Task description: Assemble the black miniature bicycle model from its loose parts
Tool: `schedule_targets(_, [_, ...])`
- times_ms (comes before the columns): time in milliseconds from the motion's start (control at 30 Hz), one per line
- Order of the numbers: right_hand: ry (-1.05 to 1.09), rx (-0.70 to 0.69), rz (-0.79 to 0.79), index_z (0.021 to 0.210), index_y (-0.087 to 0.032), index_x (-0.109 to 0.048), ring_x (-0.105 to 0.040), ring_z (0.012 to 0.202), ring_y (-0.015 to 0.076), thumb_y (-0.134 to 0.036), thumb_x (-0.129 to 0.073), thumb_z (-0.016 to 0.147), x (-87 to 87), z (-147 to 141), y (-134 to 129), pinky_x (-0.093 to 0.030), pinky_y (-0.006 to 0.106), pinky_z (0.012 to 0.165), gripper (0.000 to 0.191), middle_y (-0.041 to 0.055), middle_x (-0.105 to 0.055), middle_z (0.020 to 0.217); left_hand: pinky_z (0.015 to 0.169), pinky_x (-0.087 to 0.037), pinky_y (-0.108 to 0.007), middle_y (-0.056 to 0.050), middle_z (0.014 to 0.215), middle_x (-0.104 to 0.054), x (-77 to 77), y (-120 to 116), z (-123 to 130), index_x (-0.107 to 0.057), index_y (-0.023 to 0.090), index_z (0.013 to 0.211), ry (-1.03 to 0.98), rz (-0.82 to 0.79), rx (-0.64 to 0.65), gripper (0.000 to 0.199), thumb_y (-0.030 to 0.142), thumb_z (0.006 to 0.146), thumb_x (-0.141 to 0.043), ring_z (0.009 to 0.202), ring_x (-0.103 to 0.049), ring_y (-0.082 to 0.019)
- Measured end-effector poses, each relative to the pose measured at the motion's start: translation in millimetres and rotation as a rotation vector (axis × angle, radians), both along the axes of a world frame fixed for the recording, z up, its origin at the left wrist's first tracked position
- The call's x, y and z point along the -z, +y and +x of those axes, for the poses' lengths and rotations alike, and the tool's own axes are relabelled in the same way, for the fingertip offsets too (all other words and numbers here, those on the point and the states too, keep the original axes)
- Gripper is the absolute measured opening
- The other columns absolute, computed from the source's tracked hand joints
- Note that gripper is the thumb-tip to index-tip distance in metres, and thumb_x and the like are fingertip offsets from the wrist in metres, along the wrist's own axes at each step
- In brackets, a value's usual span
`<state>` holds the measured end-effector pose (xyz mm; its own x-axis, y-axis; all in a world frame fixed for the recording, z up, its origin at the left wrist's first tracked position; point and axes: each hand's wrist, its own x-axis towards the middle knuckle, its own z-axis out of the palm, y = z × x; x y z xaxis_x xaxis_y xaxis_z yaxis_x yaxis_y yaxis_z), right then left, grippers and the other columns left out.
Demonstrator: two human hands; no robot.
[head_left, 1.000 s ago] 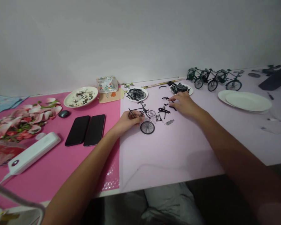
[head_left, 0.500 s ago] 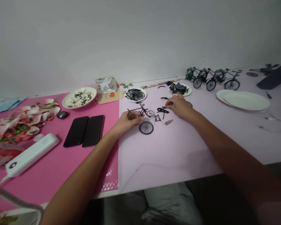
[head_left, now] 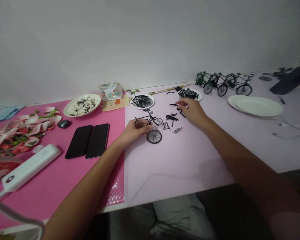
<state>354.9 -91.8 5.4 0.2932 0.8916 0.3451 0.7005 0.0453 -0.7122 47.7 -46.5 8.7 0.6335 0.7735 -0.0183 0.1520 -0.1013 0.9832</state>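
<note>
My left hand (head_left: 137,130) is closed around the black frame of a small model bicycle (head_left: 147,119), gripping it low down. A wire-spoked wheel (head_left: 154,136) lies beside its fingertips, and a smaller wheel (head_left: 158,121) shows at the frame's front. Thumb and index finger of my right hand (head_left: 192,110) pinch at the end of a thin curved black strip (head_left: 173,104), shaped like a mudguard; whether it is lifted I cannot tell. Between the hands lie a black branched part (head_left: 172,117), a small stand-like piece (head_left: 166,125) and a grey bottle-shaped piece (head_left: 178,130).
Plates of black parts (head_left: 143,101) (head_left: 189,94) stand behind. Several assembled model bicycles (head_left: 223,83) line the wall, with white plates (head_left: 259,106) in front. Leftward are two phones (head_left: 88,140), a white power strip (head_left: 30,168), a bowl (head_left: 69,112) and petals (head_left: 37,123).
My right hand has moved slightly up and left, from beside the branched part to the curved strip. A dark piece beneath its fingers now shows. My left hand keeps hold of the frame.
</note>
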Motion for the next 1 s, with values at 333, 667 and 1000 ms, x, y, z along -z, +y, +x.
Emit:
schedule_targets(333, [0.69, -0.129, 0.135, 0.101, -0.024, -0.075, -0.077, 0.08, 0.0207, -0.057, -0.095, 0.068, 6.2, -15.4, 10.4, -0.065, 0.037, 0.077, 0.051, 0.0028, -0.076, 0.088, 0.06, -0.053, -0.032, -0.007, 0.094, -0.076, -13.3, -23.6, 16.2, -0.052, 0.021, 0.114, -0.181, -0.291, 0.015, 0.047, 0.056, 0.086, -0.066, 0.063, -0.069, -0.019])
schedule_targets(667, [0.832, -0.25, 0.134, 0.097, -0.028, -0.076, -0.079, 0.093, 0.0229, -0.057, -0.102, 0.058, -11.1, -45.5, -7.3, -0.066, 0.042, 0.094, 0.055, 0.0012, -0.081, 0.096, 0.067, -0.057, -0.031, -0.008, 0.091, -0.077, -9.1, -38.0, 18.3, -0.05, 0.021, 0.1, -0.082, -0.23, 0.24, 0.057, 0.074, 0.091, -0.068, 0.073, -0.079, -0.023])
schedule_targets(1000, [0.548, -0.407, 0.079, 0.081, -0.025, -0.078, -0.08, 0.093, 0.0272, -0.049, -0.097, 0.069, -34.5, -83.1, -40.5, -0.067, 0.046, 0.091, 0.033, 0.0069, -0.084, 0.094, 0.074, -0.058, -0.031, -0.011, 0.091, -0.078, -9.8, -42.6, 21.6, -0.07, 0.014, 0.098, -0.061, -0.135, 0.287, 0.055, 0.069, 0.092, -0.07, 0.073, -0.076, -0.019])
